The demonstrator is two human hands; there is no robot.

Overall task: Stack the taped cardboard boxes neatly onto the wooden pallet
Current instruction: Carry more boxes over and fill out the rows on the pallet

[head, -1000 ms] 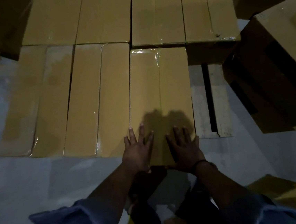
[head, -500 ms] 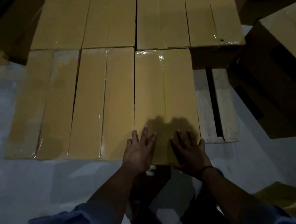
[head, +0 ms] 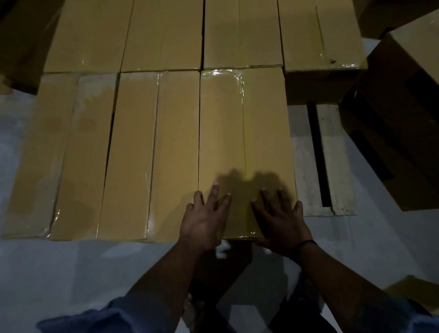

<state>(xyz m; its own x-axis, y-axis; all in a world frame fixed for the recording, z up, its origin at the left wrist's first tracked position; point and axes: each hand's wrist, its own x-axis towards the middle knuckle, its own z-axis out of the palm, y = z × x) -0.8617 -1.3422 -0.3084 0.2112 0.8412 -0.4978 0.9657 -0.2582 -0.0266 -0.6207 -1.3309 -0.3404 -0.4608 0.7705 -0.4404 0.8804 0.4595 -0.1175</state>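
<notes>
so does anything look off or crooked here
The dark box at far right sits skewed to the stacked rows. Right of the front box that the left hand and right hand press, bare pallet slats show, a slot not yet filled.

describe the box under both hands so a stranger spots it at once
On the wooden pallet, tan boxes lie in rows. Take the near row's rightmost box, beside bare slats. Only it has the left hand and right hand flat on it.

Dim, soft, wide-angle edge bending
</notes>
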